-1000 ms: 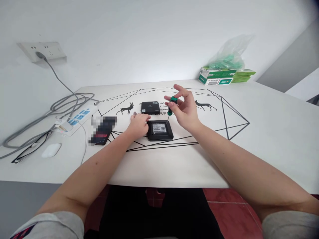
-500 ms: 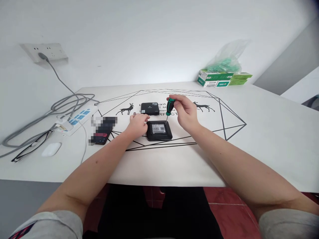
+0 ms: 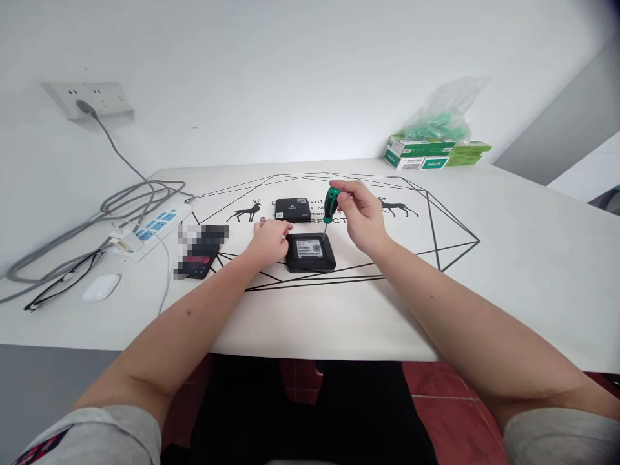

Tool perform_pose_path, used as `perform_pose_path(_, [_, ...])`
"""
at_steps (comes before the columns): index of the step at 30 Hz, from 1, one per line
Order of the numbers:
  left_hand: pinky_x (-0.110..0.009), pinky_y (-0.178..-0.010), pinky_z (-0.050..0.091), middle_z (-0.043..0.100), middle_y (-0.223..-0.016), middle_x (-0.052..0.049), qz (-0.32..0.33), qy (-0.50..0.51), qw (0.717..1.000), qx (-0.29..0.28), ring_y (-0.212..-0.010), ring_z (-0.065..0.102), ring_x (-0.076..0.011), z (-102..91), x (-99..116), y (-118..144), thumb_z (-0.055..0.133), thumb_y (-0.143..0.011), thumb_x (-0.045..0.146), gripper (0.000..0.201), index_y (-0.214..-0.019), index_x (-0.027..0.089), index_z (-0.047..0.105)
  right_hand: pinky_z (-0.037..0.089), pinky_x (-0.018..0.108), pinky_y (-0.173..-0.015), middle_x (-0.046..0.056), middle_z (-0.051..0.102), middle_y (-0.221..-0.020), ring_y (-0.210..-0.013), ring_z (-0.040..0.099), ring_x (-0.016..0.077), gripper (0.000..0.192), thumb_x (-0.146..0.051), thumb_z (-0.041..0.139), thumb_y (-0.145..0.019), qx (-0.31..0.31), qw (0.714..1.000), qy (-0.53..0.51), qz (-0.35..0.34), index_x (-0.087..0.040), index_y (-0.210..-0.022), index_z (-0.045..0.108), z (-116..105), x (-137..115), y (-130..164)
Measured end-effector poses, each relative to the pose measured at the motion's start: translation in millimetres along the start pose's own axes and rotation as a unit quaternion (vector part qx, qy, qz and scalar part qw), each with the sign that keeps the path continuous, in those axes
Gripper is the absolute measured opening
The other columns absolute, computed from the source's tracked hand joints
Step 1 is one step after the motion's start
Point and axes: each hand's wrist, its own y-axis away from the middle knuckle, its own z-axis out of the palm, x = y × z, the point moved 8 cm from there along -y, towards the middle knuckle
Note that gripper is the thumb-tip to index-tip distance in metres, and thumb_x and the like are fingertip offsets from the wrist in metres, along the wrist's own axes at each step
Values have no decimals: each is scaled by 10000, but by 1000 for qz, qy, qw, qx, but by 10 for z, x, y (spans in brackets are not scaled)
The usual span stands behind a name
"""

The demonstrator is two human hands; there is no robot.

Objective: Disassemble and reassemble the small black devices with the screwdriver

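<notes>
While my left hand (image 3: 268, 240) presses against the left edge of the small black box (image 3: 310, 252), which lies label side up near the middle of the surface (image 3: 508, 258), my right hand (image 3: 361, 216) pinches the green-and-black handle of a screwdriver (image 3: 330, 205) between fingertips and thumb. I hold the tool nearly upright, its thin shaft pointing down at the box's far right corner; whether the tip is seated in a screw I cannot tell, as it is too small to make out. My left grip is loosely curled, the fingers steadying the box rather than wrapping it.

Judging by how things lie, the work on this box is at an early stage: its casing looks whole and shut, with no part lifted off. A tiny object (image 3: 262, 221) lies just beyond my left hand, possibly a screw, though I cannot be sure.

Just behind the box sits a second black box (image 3: 292, 209). Further left lie a dark phone (image 3: 197, 265), a white power strip (image 3: 150, 230) with grey cables (image 3: 121, 206), and a white mouse (image 3: 101, 287). At the far right corner stand green cartons (image 3: 426, 153) under a plastic bag (image 3: 443, 113).
</notes>
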Motion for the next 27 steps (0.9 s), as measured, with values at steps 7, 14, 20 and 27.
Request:
perform_pose_path(7, [-527,-1141,394,781,-1268,-79,10,-16,1000,3,-1269,653,-317,33,8,-10,513,-837,52,484,-1232,248,713,681,474,-924,76,678,-1429,-1123,740,243,429,-721,631,-1002,-57,992,-104,33,-346,-1210,627,179,-25,31])
perform_pose_path(14, [-534,-1146,391,777,-1275,-81,10,-18,1000,-4,-1275,650,-323,37,14,-9,520,-837,64,487,-1245,245,716,615,339,-689,-5,651,-1015,-888,649,178,411,-592,837,-900,-9,996,-79,35,-325,-1118,614,128,104,37])
perform_pose_path(20, [-523,-1144,392,780,-1281,-90,11,-21,1000,-6,-1270,656,-310,48,9,-3,500,-867,58,466,-1248,226,708,633,366,-766,18,671,-1103,-1010,674,209,391,-620,773,-943,5,998,-60,30,-340,-1181,639,99,108,66])
perform_pose_path(27, [-520,-1144,391,782,-1296,-85,8,-18,1000,-15,-1296,652,-310,38,-15,-3,470,-867,36,501,-1260,241,705,660,462,-946,42,730,-1243,-1037,737,215,338,-635,633,-1036,-36,993,-109,34,-349,-1215,622,159,14,75])
